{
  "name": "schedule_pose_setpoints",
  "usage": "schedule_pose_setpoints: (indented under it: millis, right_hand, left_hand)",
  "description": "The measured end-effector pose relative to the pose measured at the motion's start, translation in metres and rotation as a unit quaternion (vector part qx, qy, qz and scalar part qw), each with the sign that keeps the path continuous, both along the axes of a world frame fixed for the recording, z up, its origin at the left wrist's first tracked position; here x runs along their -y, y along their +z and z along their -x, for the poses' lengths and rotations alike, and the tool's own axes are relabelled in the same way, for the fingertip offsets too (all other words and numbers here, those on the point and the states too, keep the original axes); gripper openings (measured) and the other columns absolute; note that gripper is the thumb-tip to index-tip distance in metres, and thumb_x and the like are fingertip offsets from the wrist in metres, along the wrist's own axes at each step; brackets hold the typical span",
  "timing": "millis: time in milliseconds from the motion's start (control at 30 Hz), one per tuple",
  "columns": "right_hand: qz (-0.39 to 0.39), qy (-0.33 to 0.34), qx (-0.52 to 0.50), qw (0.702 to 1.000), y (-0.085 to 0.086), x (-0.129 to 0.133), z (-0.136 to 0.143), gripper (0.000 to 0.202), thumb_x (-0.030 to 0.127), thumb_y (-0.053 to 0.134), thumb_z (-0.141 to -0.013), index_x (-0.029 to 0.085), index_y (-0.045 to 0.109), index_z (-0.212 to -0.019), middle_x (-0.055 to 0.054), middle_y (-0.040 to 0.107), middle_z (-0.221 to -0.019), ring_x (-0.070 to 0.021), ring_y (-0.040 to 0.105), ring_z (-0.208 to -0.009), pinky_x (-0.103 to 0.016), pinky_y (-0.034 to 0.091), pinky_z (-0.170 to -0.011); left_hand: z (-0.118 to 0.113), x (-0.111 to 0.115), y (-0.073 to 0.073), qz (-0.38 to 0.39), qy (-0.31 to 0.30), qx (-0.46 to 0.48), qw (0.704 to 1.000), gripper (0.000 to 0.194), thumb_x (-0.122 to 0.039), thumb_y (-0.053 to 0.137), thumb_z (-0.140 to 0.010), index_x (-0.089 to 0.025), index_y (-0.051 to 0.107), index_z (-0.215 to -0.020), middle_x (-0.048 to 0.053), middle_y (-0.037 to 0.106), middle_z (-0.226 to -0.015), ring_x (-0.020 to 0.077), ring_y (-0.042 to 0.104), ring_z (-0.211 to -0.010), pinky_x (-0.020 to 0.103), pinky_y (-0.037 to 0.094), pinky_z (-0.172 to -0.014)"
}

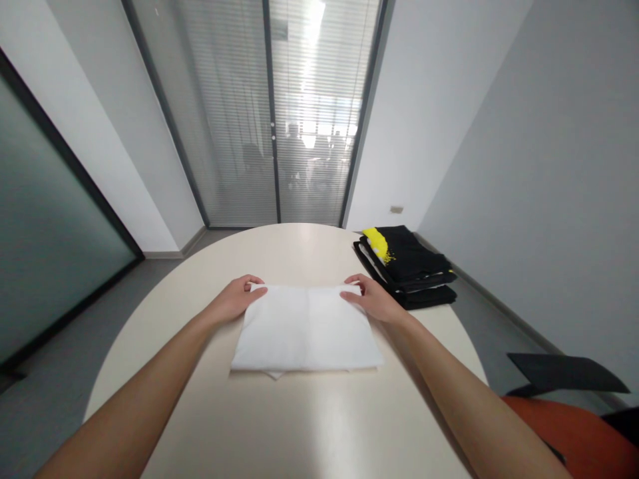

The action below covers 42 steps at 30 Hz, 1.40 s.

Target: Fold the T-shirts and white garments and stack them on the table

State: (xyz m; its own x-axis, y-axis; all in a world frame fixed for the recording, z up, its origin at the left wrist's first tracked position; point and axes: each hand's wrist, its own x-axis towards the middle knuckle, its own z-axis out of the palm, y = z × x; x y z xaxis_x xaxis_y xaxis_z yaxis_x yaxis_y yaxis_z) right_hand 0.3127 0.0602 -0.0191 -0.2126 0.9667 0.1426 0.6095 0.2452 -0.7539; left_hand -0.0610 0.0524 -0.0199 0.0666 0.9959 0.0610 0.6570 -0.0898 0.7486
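A folded white cloth (307, 329), perhaps a garment, lies flat on the table, with a faint crease down its middle. A small corner of fabric pokes out under its near edge. At the cloth's far left corner, my left hand (238, 298) is closed, thumb on top and fingers around the far edge. My right hand (372, 298) pinches the far right corner in the same way. The fingertips beneath the fabric are partly hidden.
A stack of folded black garments (414, 266), the top one with a yellow print, sits at the right edge of the round pale table (299, 253). An orange and black chair (569, 426) stands at the lower right. Glass panels with blinds (279, 133) rise behind the table.
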Motion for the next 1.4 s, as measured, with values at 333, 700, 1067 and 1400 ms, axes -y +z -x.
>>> schedule_pose_setpoints:
  millis: [333,700,1067,1400]
  right_hand:
    - [-0.251,0.267,0.121,0.923,0.048,0.052,0.040,0.017,0.035,0.062,-0.092,0.022,0.068,-0.101,-0.008,0.067,-0.106,-0.0217,0.060,-0.100,-0.037,0.045,-0.092]
    - [-0.189,0.348,0.319,0.861,0.049,0.091,0.085,0.034,0.034,0.067,-0.087,0.021,0.066,-0.119,-0.011,0.061,-0.125,-0.0270,0.056,-0.108,-0.037,0.049,-0.084]
    - [-0.024,0.290,0.311,0.905,0.056,0.077,0.041,0.067,0.028,0.084,-0.059,0.020,0.060,-0.120,-0.010,0.057,-0.116,-0.0284,0.054,-0.105,-0.039,0.045,-0.090]
    - [-0.045,0.251,0.228,0.940,0.063,0.058,0.033,0.030,0.015,0.064,-0.074,0.023,0.068,-0.102,-0.001,0.070,-0.081,-0.0174,0.061,-0.070,-0.026,0.040,-0.067]
  left_hand:
    - [-0.006,-0.005,-0.014,-0.075,0.043,-0.049,0.995,0.038,-0.052,0.060,-0.078,-0.021,0.066,-0.099,0.004,0.070,-0.089,0.0202,0.062,-0.073,0.032,0.047,-0.075]
    - [-0.005,0.000,-0.001,-0.162,-0.049,-0.096,0.981,0.025,-0.042,0.057,-0.085,-0.021,0.066,-0.095,0.007,0.069,-0.104,0.0243,0.061,-0.101,0.038,0.044,-0.097]
    - [-0.003,0.025,0.035,0.000,-0.276,-0.063,0.959,0.025,-0.045,0.069,-0.079,-0.024,0.073,-0.092,0.006,0.071,-0.111,0.0233,0.063,-0.106,0.034,0.045,-0.099]
    - [-0.005,0.030,0.048,0.048,-0.304,-0.051,0.950,0.043,-0.058,0.065,-0.082,-0.024,0.071,-0.108,0.008,0.065,-0.125,0.0266,0.057,-0.119,0.037,0.039,-0.109]
